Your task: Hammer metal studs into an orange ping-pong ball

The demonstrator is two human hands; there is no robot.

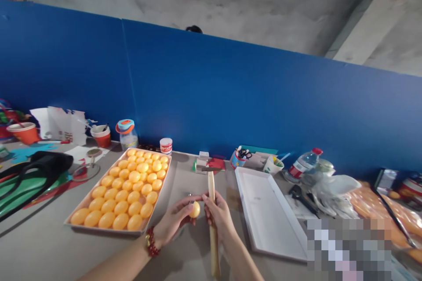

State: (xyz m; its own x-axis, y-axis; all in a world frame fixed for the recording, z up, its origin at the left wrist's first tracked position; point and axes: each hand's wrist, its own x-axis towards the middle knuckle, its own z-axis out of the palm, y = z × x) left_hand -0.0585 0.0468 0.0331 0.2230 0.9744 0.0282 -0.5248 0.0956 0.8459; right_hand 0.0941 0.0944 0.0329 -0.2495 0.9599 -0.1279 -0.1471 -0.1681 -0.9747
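Note:
A pale orange ping-pong ball point(195, 210) is pinched in the fingers of my left hand point(174, 218), which has a red beaded bracelet at the wrist. A small dark, shiny bit shows by those fingertips, too small to name. My right hand point(220, 214) is closed around the wooden handle of a hammer point(212, 184), held upright with its thin dark head at the top. The two hands nearly touch. Left of them lies a shallow tray point(67, 221) full of orange balls. To their right is a white tray point(263, 206) with nothing visible in it.
A blue partition point(211, 92) rises behind the table. Along it stand a jar point(128, 136), a small tub point(166, 145), a pen cup point(238, 159) and a plastic bottle point(305, 164). A black bag-like thing point(46, 167) lies left; orange balls in plastic point(376, 206) lie right.

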